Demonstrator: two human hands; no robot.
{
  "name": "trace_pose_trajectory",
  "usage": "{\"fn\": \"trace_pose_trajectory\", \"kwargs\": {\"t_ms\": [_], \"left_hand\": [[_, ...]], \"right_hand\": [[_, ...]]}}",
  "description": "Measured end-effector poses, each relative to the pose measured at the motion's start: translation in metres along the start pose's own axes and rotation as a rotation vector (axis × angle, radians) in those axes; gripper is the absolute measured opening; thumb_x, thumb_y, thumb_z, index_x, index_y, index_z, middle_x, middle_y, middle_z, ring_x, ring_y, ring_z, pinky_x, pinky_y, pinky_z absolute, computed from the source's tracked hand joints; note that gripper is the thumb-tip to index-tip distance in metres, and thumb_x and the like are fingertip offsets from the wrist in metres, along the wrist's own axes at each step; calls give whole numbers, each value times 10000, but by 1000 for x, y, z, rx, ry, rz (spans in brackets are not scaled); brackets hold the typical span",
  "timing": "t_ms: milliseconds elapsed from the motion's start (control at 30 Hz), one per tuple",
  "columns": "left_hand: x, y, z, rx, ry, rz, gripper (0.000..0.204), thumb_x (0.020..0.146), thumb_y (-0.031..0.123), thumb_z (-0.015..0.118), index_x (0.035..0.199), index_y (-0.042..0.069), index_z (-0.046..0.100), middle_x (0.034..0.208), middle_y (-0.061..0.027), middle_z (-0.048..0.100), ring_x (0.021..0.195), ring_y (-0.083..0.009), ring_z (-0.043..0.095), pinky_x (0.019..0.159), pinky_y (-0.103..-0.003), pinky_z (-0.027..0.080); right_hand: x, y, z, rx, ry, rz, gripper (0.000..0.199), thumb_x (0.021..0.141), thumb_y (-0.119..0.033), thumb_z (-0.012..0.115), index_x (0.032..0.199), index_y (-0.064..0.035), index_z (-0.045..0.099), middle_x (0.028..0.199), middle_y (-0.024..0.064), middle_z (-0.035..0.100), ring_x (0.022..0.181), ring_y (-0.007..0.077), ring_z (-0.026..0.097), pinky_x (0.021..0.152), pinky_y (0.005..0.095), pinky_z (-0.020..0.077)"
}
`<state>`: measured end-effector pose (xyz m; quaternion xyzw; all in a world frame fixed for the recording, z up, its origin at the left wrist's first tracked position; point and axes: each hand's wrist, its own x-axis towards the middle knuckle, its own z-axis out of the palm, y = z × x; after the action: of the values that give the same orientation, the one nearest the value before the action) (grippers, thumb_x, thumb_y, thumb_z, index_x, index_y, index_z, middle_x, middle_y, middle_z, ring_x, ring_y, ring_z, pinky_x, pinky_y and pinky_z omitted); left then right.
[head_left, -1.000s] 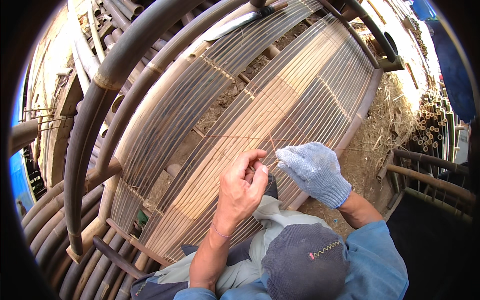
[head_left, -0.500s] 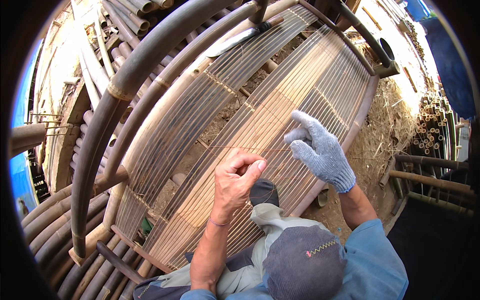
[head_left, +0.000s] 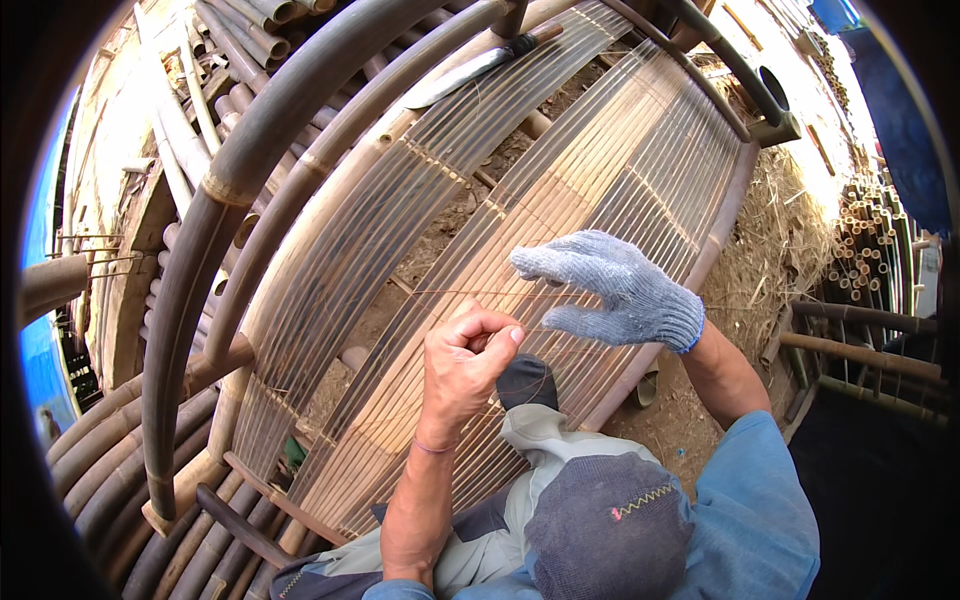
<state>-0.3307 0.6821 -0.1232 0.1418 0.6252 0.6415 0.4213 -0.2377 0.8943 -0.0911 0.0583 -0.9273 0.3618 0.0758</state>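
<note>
My bare left hand [head_left: 465,362] is closed in a pinch, thumb against the curled fingers, above a bench of narrow bamboo slats [head_left: 575,185]. A thin reddish-brown string [head_left: 440,292] passes by its fingers and stretches level across the slats; fine strands also trail below the hand. Close by on the right, my right hand [head_left: 625,292] wears a grey knit glove. Its fingers reach left with the thumb spread away from them, and nothing firm shows in its grasp. The string runs past or behind this glove; contact between them cannot be made out.
A broad knife [head_left: 470,72] with a dark and wooden handle lies on the bench's far part. Thick curved bamboo rails [head_left: 180,300] rise at the left. Stacked bamboo poles [head_left: 165,430] lie beyond them. Cut bamboo tubes [head_left: 865,235] and straw [head_left: 770,215] are at the right.
My gloved right hand has moved left and slightly down, its fingers now stretching above my left hand. The left hand keeps its pinch almost in place.
</note>
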Motion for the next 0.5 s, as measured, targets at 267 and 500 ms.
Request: {"fn": "trace_pose_trajectory", "kwargs": {"t_ms": [267, 500], "left_hand": [[-1, 3, -2, 169, 70, 99, 105, 856, 79, 755, 872, -23, 739, 754, 16, 553, 622, -36, 416, 537, -208, 304], [3, -3, -2, -38, 160, 81, 101, 852, 72, 744, 848, -27, 728, 751, 31, 513, 646, -27, 403, 550, -198, 286]], "right_hand": [[-1, 3, 13, 79, 81, 132, 114, 862, -187, 731, 931, -96, 728, 824, 54, 704, 764, 213, 694, 687, 354, 558], [-6, -3, 21, 141, 87, 95, 127, 863, -196, 734, 941, -96, 732, 814, 54, 704, 740, 202, 689, 682, 340, 562]]}}
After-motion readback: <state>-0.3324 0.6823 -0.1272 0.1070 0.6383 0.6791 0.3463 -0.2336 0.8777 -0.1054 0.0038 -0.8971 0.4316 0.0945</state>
